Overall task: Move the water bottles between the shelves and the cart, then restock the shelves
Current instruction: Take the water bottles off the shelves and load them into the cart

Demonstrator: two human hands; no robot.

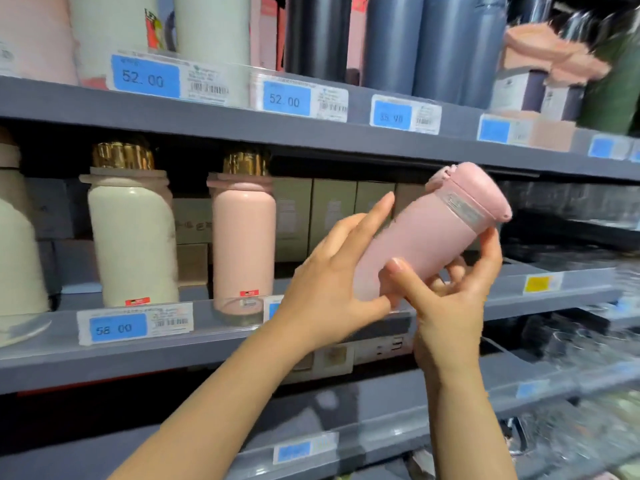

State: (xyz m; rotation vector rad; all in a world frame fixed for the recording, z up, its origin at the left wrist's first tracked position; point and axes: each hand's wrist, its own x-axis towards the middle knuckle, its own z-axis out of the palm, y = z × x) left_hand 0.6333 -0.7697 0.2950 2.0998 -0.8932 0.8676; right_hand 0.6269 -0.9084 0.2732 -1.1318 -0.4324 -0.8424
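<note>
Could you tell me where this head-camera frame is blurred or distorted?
Head view: the right side smears, blurring the glassware; wide-angle distortion tilts the shelf edge; the held pink bottle and the 58.00 price tag stay readable; the shelf recess behind the boxes is dark.

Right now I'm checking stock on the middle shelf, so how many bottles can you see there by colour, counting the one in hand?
Pink, in hand: 1, the pink flip-lid bottle, gripped by the right hand, left hand touching it
Pink, gold cap: 1
Cream, gold cap: 1
Cream, cut off at the frame edge: 1
Total: 4
</note>
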